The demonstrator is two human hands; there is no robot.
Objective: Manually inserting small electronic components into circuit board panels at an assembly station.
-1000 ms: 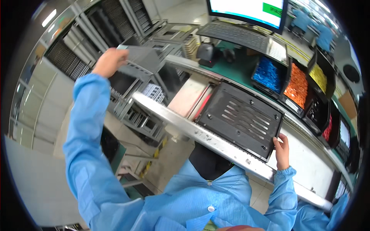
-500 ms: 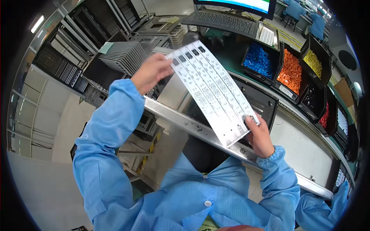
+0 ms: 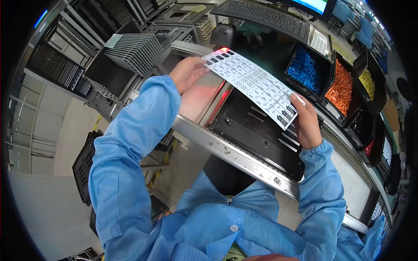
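Note:
A white printed circuit board panel (image 3: 254, 85), made of several long strips with dark pads, is held tilted in the air by both hands. My left hand (image 3: 188, 75) pinches its far-left edge. My right hand (image 3: 307, 122) grips the right end, thumb on top and fingers hidden beneath. Red light falls on the panel's far-left corner, close to a black barcode scanner (image 3: 224, 35). Below the panel a black flat fixture plate (image 3: 254, 135) with slots rests on the metal rails (image 3: 230, 150).
Bins of blue (image 3: 303, 67), orange (image 3: 341, 89) and yellow parts (image 3: 368, 83) stand at right. A keyboard (image 3: 263, 18) and monitor are at the back. A rack of upright boards (image 3: 135, 54) is at left. A blue sleeve (image 3: 363, 237) shows at lower right.
The panel has moved farther away and flattened, its far-left end now by the scanner. Red light has appeared on it. Both hands still hold it, and more of the black fixture plate shows.

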